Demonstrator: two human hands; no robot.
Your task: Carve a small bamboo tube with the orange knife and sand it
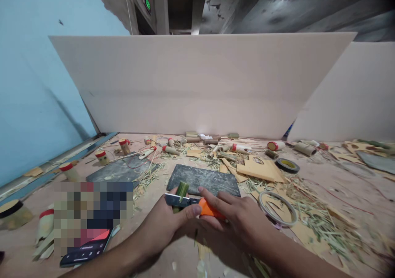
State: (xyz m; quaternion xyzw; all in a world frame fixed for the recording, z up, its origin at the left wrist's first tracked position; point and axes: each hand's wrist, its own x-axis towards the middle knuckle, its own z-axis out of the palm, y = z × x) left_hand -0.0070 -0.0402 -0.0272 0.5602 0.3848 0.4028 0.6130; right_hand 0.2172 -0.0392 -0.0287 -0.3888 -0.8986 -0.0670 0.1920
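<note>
1. My left hand (162, 220) grips the green bamboo piece (183, 188), its thumb reaching the knife (211, 209).
2. My right hand (240, 210) is closed around the knife's orange handle; the blade crosses the bamboo piece.
3. Both hands are near the dark slab (205, 178).

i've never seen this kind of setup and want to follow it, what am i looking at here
There is no machine: two bare hands belong to a person wearing a camera on the head. The single picture looks forward and down from there. The left hand holds a short green stem; the right hand grips an orange-handled cutter, its blade across the stem. Just beyond lies a dark slab. Around it are green shavings, red-banded tubes and a black tape roll. A partly pixelated phone lies at left.
</note>
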